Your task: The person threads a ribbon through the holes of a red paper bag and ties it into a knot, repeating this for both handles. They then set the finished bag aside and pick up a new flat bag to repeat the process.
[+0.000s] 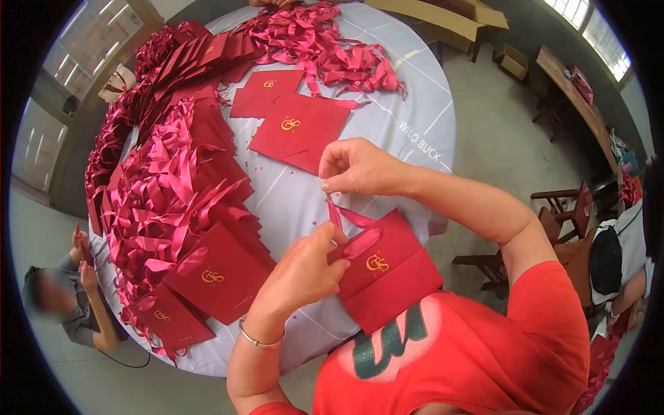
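Observation:
A red paper gift bag with a gold emblem lies at the table's near edge, against my red shirt. From its top comes a pink ribbon. My left hand, with a bangle at the wrist, is closed on the ribbon close to the bag's top edge. Above it, my right hand pinches the upper part of the same ribbon between thumb and fingers. Just beyond my right hand, another red bag rests flat, overlapping a further red bag.
Red bags with ribbons form a long heap on the left of the round table. Loose pink ribbons pile at the back. Another person sits at left; wooden chairs stand at right.

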Demonstrator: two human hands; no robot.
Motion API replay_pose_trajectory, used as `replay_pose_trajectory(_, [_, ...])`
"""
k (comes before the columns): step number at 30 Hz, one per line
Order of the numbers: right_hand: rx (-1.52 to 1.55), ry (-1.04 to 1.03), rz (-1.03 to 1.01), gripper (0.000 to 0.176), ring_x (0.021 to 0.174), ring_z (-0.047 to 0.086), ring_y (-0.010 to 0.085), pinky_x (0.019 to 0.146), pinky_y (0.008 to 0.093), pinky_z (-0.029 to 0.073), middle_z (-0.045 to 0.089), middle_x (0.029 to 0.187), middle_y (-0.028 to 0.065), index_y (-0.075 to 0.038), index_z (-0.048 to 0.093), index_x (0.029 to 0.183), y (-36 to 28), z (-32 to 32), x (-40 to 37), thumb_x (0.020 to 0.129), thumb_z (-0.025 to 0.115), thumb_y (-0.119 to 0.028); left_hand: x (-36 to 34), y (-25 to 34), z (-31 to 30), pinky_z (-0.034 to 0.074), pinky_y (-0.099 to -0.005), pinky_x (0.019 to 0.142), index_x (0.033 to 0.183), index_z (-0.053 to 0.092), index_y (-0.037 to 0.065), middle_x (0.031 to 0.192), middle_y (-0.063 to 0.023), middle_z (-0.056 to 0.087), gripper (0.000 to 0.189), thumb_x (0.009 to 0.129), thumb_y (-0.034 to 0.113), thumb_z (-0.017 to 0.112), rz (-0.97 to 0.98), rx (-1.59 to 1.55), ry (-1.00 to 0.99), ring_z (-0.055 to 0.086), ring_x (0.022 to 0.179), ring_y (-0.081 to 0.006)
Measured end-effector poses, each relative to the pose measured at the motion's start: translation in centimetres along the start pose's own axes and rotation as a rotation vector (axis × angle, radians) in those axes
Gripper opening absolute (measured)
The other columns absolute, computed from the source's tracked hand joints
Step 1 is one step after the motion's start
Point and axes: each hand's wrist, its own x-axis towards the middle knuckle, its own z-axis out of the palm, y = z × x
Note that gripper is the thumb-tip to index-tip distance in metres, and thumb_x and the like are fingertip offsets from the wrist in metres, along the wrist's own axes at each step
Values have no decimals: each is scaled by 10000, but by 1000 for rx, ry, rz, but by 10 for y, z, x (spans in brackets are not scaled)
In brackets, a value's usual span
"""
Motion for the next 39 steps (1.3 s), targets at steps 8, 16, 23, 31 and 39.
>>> replay_pose_trajectory(8, [-91,59,-93,164,769,626,99,690,257,511,690,873,39,-4,687,971,-3,-3,-17,825,713,-74,4,-4,-1,471,-300,499,965,523,-55,697,-101,639,193,824,-18,648,-98,-76,8,649,549,-149])
replay_pose_trajectory(16, [-662,-51,52,245,706,675,217,665,332,521,704,767,128,-6,706,884,-22,-6,-54,783,745,-226,3,-1,-2,476,-292,506,943,536,-56,697,-100,656,166,823,-18,644,-123,-61,10,659,567,-145])
replay_pose_trajectory(23, [-803,-6,51,189,706,689,288,647,372,527,689,714,155,-6,704,816,-13,4,-35,757,704,-186,2,-2,3,485,-284,512,927,528,-51,706,-94,655,167,822,-19,655,-75,-69,14,654,567,-139])
replay_pose_trajectory(31, [-271,205,140,139,691,590,72,628,261,489,670,768,29,17,684,803,-3,-3,-37,810,730,-114,3,-6,0,479,-276,506,940,538,-42,694,-69,635,164,831,-16,658,-96,-135,-27,647,568,-125])
replay_pose_trajectory(39, [-720,60,-457,190,732,632,260,634,385,505,629,821,81,-65,711,906,-8,7,-95,737,769,-132,10,-15,-5,489,-251,502,1036,534,-48,777,-90,666,176,875,-25,601,-139,-253,-120,668,609,-136])
